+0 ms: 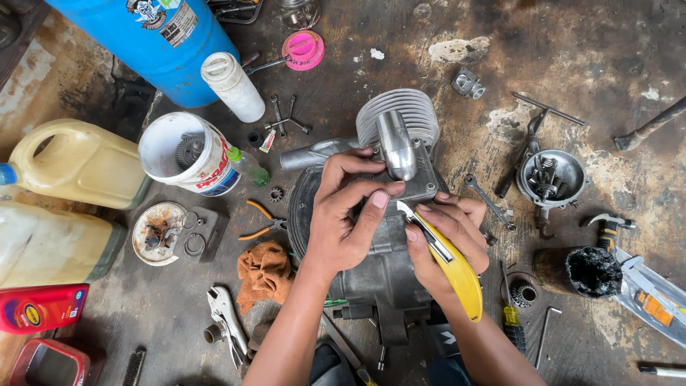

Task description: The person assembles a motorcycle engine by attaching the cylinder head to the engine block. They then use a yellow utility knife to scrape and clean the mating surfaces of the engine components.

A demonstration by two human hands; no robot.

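A grey metal engine (pixel 389 266) with a finned cylinder (pixel 401 114) and a shiny chrome cover (pixel 395 143) lies on the dirty floor in the middle of the view. My left hand (pixel 344 214) rests on the engine's top, fingers curled over the casing just below the chrome cover. My right hand (pixel 446 243) grips a yellow utility knife (pixel 451 263). Its blade tip touches the casing edge beside my left thumb.
A blue drum (pixel 153 43), cream jugs (pixel 75 164), a white bucket (pixel 187 154) and a red bottle (pixel 39 307) stand at left. Orange pliers (pixel 261 221), a rag (pixel 266 271) and locking pliers (pixel 227 318) lie nearby. A round metal housing (pixel 552 179), wrenches, a black-filled cup (pixel 592 271) lie right.
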